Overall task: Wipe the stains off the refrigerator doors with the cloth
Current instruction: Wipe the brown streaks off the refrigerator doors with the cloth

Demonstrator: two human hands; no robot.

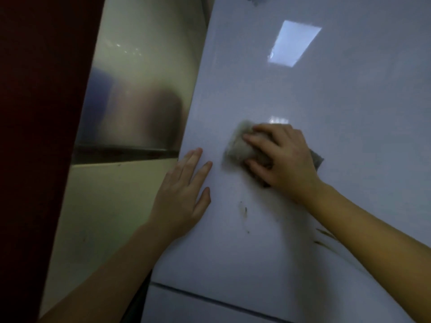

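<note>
A glossy white refrigerator door (326, 101) fills the right of the head view. My right hand (284, 157) presses a grey folded cloth (240, 145) flat against the door, fingers spread over it. My left hand (184, 194) lies flat and open on the door's left edge, holding nothing. Below the cloth a dark smudged stain (244, 212) marks the door. More dark streaks (326, 241) show under my right forearm. Another dark mark (255, 0) sits at the door's top.
A seam (210, 297) separates this door from a lower door or drawer. To the left stands a brushed-metal appliance side (135, 101) with a dark horizontal gap (121, 151). A dark red panel (35, 136) borders the far left.
</note>
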